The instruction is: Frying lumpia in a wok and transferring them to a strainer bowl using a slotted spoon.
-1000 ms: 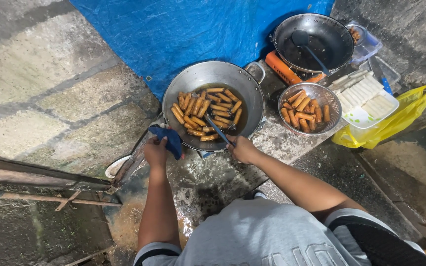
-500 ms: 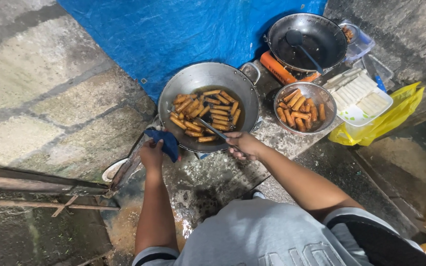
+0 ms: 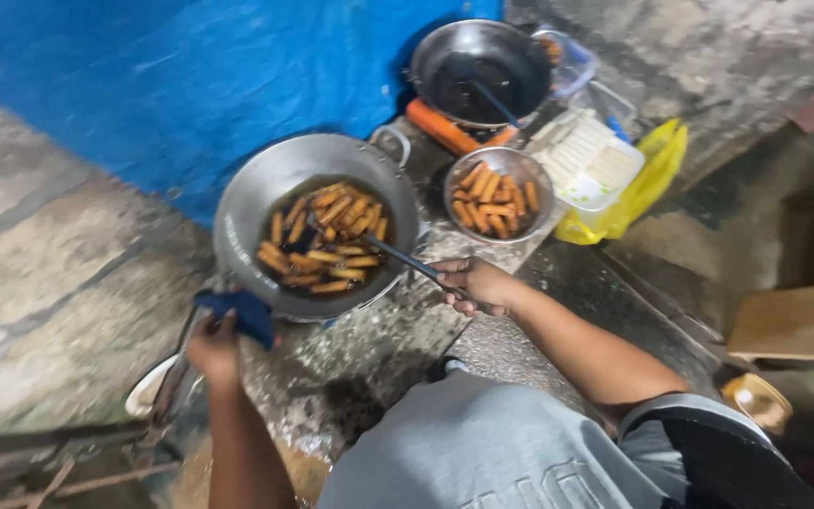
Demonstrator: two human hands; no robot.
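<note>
Over the wok (image 3: 317,231), right hand (image 3: 473,281) clamps tongs (image 3: 398,256), left hand (image 3: 214,344) pinches blue cloth (image 3: 237,311); tilting could spill hot oil.

— What is the person wearing?
— A light grey short-sleeved shirt with faint pale lettering across the front. The sleeve on the right arm is dark, nearly black, edged with a pale grey band.
— And the forearms?
— Bare on both sides. The left hand (image 3: 214,347) and right hand (image 3: 476,283) wear no gloves.
</note>
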